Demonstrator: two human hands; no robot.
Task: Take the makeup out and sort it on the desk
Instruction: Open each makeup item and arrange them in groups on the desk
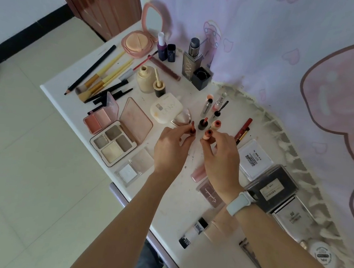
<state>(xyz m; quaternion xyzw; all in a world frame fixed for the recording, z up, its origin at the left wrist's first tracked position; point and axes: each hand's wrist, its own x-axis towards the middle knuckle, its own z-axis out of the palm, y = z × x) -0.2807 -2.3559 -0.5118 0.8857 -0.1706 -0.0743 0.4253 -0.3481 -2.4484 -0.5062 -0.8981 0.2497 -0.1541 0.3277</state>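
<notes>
Red-brown tube: the left hand (171, 146) pinched a small dark-red lip tube (192, 128) by its top, standing it near the middle of the white counter (68, 80).
Peach tube: the right hand (221, 157) had fingers curled round a peach-coloured lip tube (207, 135), cap end up, just beside the other one.
Hands: close together but not touching, each clamped on its own tube.
Neighbours: an uncapped black-based lipstick (203, 123) and another peach tube (216, 124) stood right behind the fingertips, with two silver-cased lipsticks (212, 103) a bit further back.
Main risk: honestly that cluster looked like bowling pins. Any nudge from a knuckle while setting a tube down could probably tip one, and it might take the rest with it.
Smear risk: the lipstick had its bullet exposed, so a fall could mark the counter, which already showed reddish scuffs.
Roll risk: these tubes are round, so a toppled one could roll toward the open eyeshadow palette (114, 143) or the counter's edge.
Forearm: the right wrist hung over a flat pink compact (209, 194) and a pink gloss (198, 173); I'd guess dropping the arm could shove those.
Rest of makeup: brushes (103, 79) and bottles were already laid out further back.
</notes>
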